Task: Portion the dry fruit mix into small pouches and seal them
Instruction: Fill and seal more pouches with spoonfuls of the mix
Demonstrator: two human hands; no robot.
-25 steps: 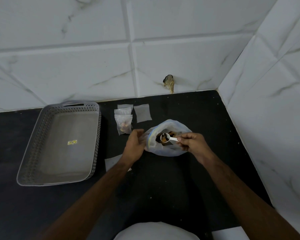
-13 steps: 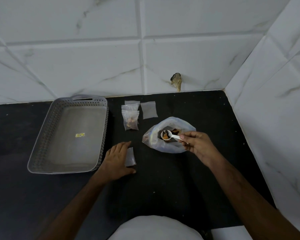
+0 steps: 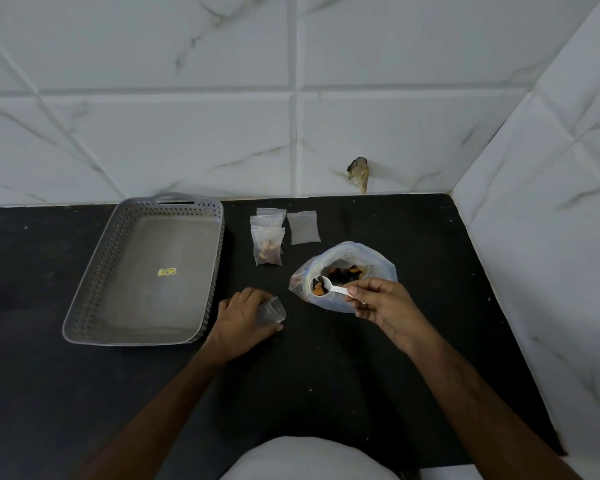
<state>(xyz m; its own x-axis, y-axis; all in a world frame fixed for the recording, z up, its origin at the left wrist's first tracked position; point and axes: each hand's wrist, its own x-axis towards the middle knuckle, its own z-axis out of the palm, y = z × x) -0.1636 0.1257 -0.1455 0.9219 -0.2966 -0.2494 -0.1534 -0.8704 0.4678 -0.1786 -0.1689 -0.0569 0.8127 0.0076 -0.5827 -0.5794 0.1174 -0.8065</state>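
Beside the tray, left hand (image 3: 242, 318) now grips pouch (image 3: 272, 309).

Both bare forearms reach forward from the lower edge of the head view. The left hand (image 3: 243, 315) lies low, knuckles up, fingers curled round a small clear pouch (image 3: 272, 309). The right hand (image 3: 383, 303), raised slightly and apart from the left, pinches a white spoon (image 3: 329, 290) handle between thumb and fingertips.

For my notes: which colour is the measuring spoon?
White; the head view shows the measuring spoon best.
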